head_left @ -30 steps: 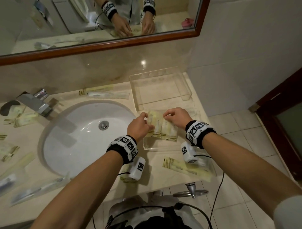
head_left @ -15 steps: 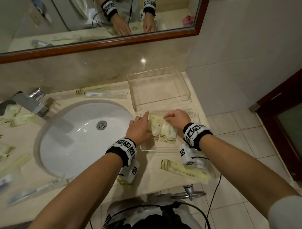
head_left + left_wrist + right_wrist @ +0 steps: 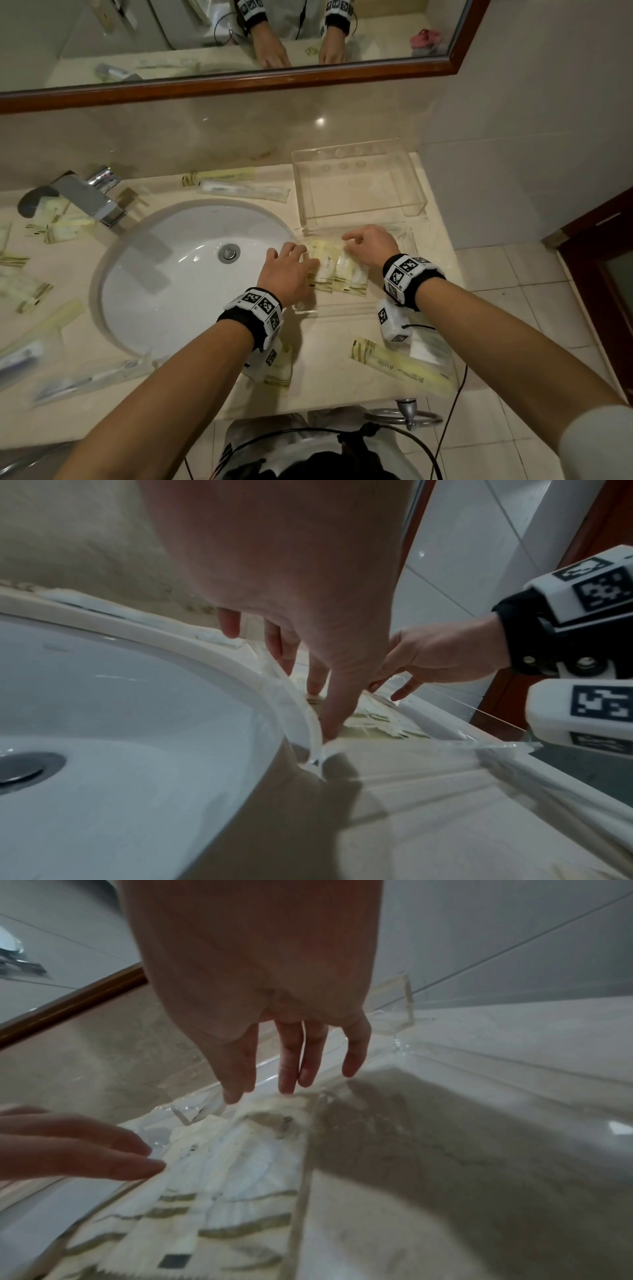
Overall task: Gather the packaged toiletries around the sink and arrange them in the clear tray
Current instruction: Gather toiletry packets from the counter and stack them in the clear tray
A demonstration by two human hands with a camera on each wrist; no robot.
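Observation:
A low clear tray [image 3: 409, 240] sits on the counter right of the sink. Several pale yellow toiletry packets [image 3: 337, 272] lie side by side in its left part. My left hand [image 3: 306, 257] rests on their left edge with straight fingers; in the left wrist view those fingertips [image 3: 330, 727] press down by the tray's corner wall. My right hand [image 3: 351, 245] hovers over the packets' far edge, and its straight fingertips [image 3: 286, 1089] touch the packets [image 3: 232, 1177] there. Neither hand grips anything.
A taller clear stand [image 3: 359, 185] stands behind the tray against the wall. More packets lie behind the sink [image 3: 239, 192], by the faucet [image 3: 65, 229], at the front left [image 3: 85, 380] and front right [image 3: 394, 366]. The counter edge is near my body.
Both hands held the packets over the tray and lowered them. The packets now lie flat in the tray, and the fingers have straightened on them.

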